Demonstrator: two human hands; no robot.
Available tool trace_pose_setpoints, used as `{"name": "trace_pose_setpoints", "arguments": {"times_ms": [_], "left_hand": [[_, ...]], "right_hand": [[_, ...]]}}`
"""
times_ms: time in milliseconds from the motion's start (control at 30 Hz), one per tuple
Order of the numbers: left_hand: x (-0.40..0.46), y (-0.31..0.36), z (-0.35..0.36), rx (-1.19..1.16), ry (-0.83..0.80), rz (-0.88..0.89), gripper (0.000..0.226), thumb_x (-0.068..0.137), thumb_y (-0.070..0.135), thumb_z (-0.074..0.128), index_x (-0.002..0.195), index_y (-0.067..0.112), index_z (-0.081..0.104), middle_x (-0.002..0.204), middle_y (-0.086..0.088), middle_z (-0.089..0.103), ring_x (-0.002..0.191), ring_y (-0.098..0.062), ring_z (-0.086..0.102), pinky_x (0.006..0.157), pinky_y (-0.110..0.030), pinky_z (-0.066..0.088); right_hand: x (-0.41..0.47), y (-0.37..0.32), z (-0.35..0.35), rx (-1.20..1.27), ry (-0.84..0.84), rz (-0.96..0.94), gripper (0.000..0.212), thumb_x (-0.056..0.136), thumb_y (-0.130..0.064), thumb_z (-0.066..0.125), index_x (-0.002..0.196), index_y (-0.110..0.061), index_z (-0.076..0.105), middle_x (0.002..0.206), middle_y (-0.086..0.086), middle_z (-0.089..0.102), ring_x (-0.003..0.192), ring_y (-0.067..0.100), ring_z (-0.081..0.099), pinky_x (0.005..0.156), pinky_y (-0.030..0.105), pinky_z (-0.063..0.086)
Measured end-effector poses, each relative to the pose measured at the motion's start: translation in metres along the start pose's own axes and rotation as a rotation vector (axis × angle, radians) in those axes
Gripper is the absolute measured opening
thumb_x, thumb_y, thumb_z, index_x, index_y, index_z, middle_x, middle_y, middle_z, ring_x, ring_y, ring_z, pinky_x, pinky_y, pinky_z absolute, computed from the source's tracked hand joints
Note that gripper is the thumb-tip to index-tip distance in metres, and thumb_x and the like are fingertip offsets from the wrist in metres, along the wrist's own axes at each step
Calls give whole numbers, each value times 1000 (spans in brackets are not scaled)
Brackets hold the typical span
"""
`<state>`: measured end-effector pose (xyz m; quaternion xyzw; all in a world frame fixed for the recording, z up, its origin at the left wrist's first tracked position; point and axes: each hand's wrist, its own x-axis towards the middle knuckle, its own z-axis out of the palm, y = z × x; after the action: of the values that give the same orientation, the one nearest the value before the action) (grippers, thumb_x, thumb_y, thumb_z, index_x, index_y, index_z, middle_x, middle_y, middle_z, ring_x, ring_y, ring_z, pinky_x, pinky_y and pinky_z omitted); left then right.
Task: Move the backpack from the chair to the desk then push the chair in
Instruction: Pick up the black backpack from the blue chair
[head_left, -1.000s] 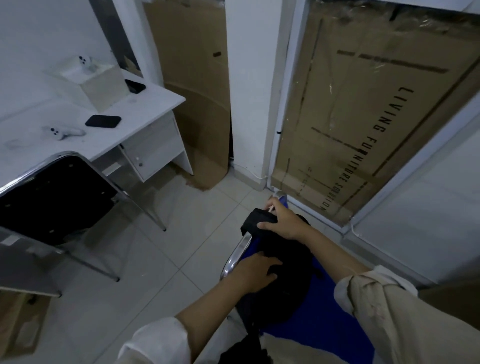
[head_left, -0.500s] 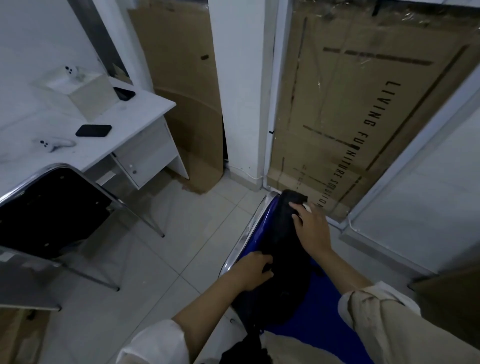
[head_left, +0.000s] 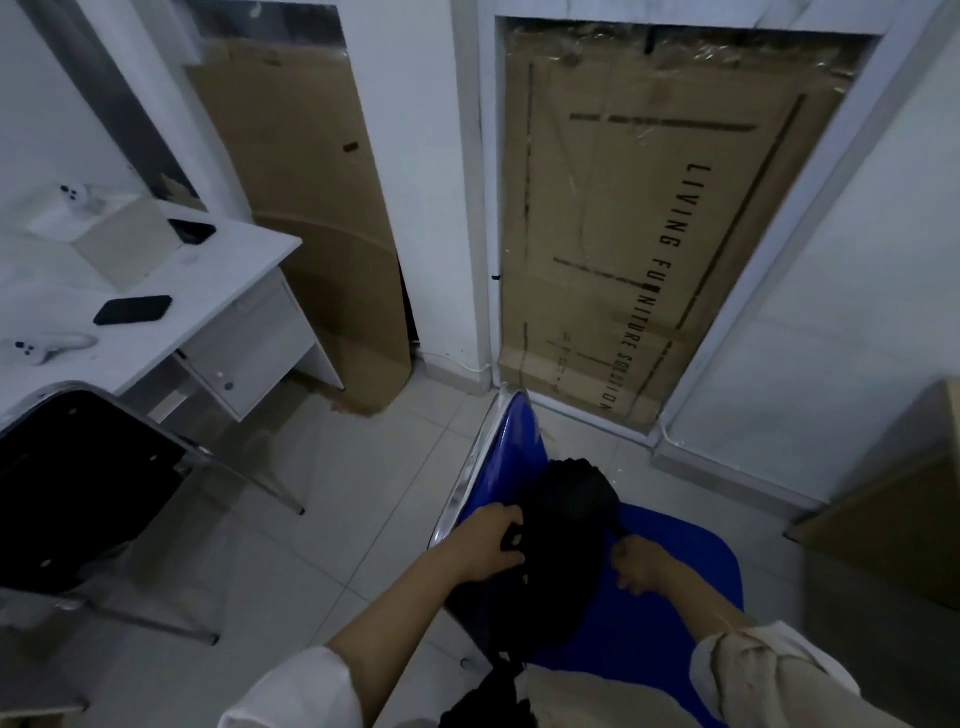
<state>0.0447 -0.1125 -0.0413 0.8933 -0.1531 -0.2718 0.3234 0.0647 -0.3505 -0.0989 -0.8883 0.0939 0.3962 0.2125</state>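
A black backpack (head_left: 563, 525) lies on the blue chair (head_left: 675, 582) at the bottom centre, leaning on its blue back with the chrome frame. My left hand (head_left: 491, 543) grips the backpack's left side. My right hand (head_left: 641, 564) is closed on its right side, low on the seat. The white desk (head_left: 171, 332) stands at the left, some way from the chair across the tiled floor.
On the desk lie a black phone (head_left: 132, 310), a white controller (head_left: 44, 347), a white box (head_left: 111, 236) and a second dark phone (head_left: 192, 230). A black chair (head_left: 78, 483) stands at the desk. Cardboard sheets (head_left: 623, 234) lean on the wall. A brown box (head_left: 893, 499) sits at right.
My right hand came down from the backpack's top to its right side. My left hand stays on the left side. The view tilted up and shifted.
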Motion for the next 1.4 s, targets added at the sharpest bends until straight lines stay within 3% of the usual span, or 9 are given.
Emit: {"name": "trace_pose_setpoints", "arguments": {"times_ms": [67, 233, 367, 500, 700, 833, 1067, 1267, 1400], "left_hand": [[-1, -2, -1, 2, 7, 18, 20, 85, 13, 67, 83, 21, 48, 90, 1, 52, 81, -10, 49, 67, -18, 38], [-5, -3, 0, 28, 19, 47, 23, 84, 8, 68, 79, 19, 49, 83, 4, 51, 69, -1, 46, 57, -1, 37], [-6, -2, -9, 27, 0, 50, 28, 84, 3, 66, 72, 20, 47, 77, 7, 52, 78, -10, 52, 64, -14, 41], [-10, 8, -20, 11, -6, 86, 41, 84, -3, 62, 63, 26, 42, 70, 10, 48, 65, -2, 47, 53, -4, 36], [-24, 41, -16, -12, -82, 156, 33, 88, 11, 64, 64, 20, 42, 69, 3, 49, 68, -11, 50, 58, -14, 37], [-43, 76, -13, -112, -102, 221, 32, 90, 19, 63, 65, 22, 43, 65, 5, 49, 64, -10, 50, 52, -13, 36], [-87, 143, 8, -560, -246, 207, 13, 88, 26, 66, 95, 15, 63, 99, -3, 66, 90, -16, 64, 69, -26, 52], [-137, 201, 26, -626, -276, 346, 17, 90, 21, 64, 83, 8, 57, 82, -11, 57, 84, -25, 58, 75, -34, 46], [-166, 245, 39, -627, -304, 493, 22, 90, 21, 64, 77, 8, 53, 70, -13, 45, 60, -19, 50, 56, -26, 39]], "right_hand": [[-9, 1, 10, 5, -33, 27, 14, 97, -12, 45, 84, -12, 50, 70, 1, 56, 64, 14, 54, 85, 35, 52], [-32, 6, 28, 228, -28, -80, 12, 97, -10, 42, 89, -10, 51, 81, 3, 54, 77, 15, 50, 68, 23, 42], [-57, -4, 32, 426, 136, -141, 12, 98, -13, 46, 94, -11, 57, 87, 0, 56, 77, 10, 50, 62, 20, 39], [-86, -10, 46, 503, 280, -137, 24, 97, -17, 52, 120, -7, 55, 111, 7, 57, 97, 14, 50, 76, 21, 39], [-136, -8, 92, 628, 371, -96, 29, 98, -18, 52, 125, -9, 51, 102, 4, 58, 92, 14, 53, 57, 8, 38], [-172, -4, 126, 663, 430, -57, 41, 97, -23, 55, 133, -10, 43, 119, 15, 58, 99, 20, 54, 78, 22, 41], [-241, 6, 184, 859, 616, -118, 88, 83, -36, 73, 149, -19, 17, 150, 6, 31, 138, 22, 32, 108, 31, 33], [-271, 25, 226, 772, 719, -100, 122, 70, -45, 82, 151, -28, -7, 158, 2, 11, 146, 24, 12, 118, 48, 26], [-280, 38, 235, 837, 879, -30, 123, 65, -61, 76, 147, -37, -12, 158, 1, 9, 146, 22, 10, 119, 44, 20]]}}
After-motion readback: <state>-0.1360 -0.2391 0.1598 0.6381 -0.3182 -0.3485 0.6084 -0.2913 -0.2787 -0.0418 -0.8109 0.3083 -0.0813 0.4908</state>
